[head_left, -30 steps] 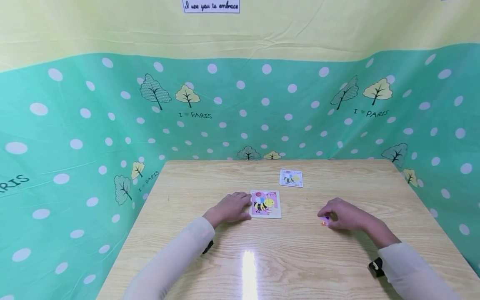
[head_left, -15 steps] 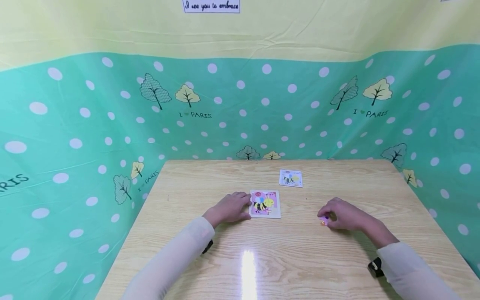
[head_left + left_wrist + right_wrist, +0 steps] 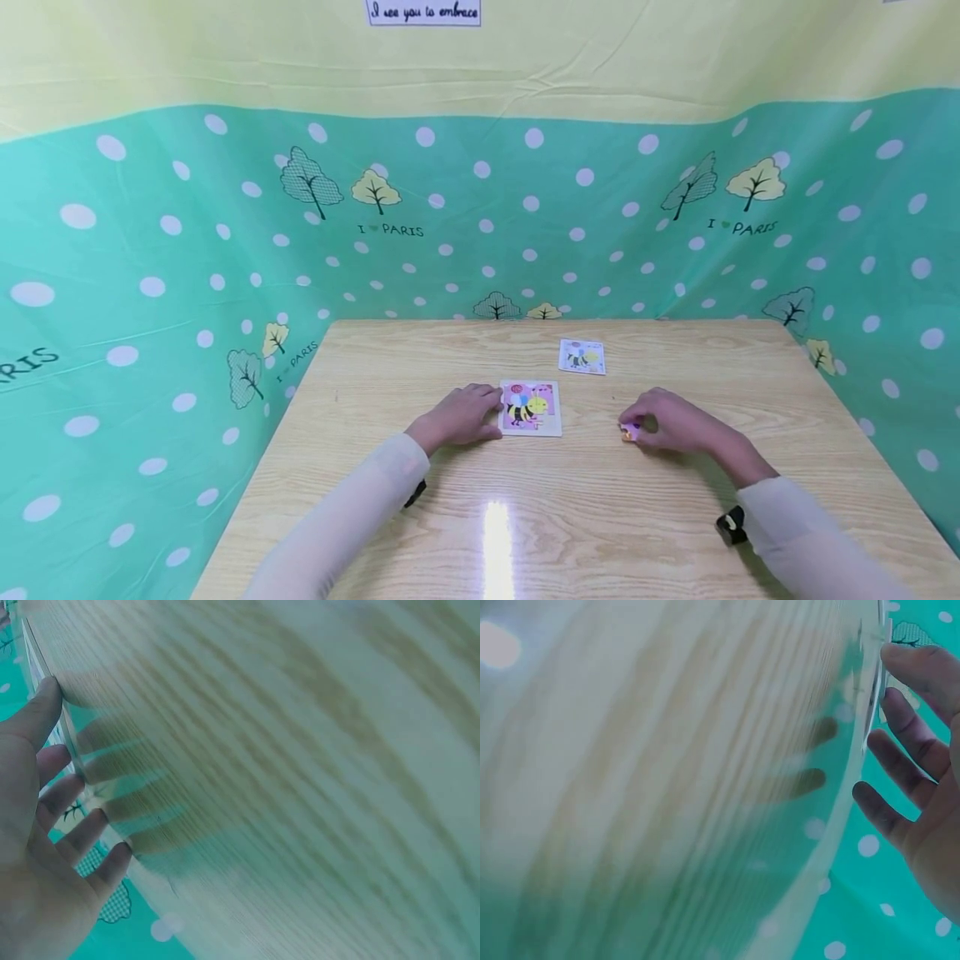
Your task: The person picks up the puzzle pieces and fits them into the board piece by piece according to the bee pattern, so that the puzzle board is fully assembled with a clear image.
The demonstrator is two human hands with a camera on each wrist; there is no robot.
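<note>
A square bee jigsaw puzzle (image 3: 529, 406) lies in its white frame mid-table, with a pale bare patch at its lower right. My left hand (image 3: 463, 414) rests at the frame's left side, thumb by the lower corner and forefinger higher up the edge. The left wrist view shows that hand's fingers (image 3: 64, 796) spread, tips down on the tabletop. To the right of the puzzle, my right hand (image 3: 670, 422) pinches a small purple and orange puzzle piece (image 3: 629, 432) between thumb and forefinger, low over the table. In the right wrist view the other fingers (image 3: 900, 750) are loosely extended.
A smaller bee picture card (image 3: 582, 357) lies behind the puzzle, slightly right. The wooden table (image 3: 420, 358) ends at a green dotted cloth (image 3: 450, 208) hung behind and at both sides. Black bands sit on both wrists.
My right hand has shifted left with the pinched puzzle piece, closer to the puzzle. The left hand, the puzzle and the picture card stay in place.
</note>
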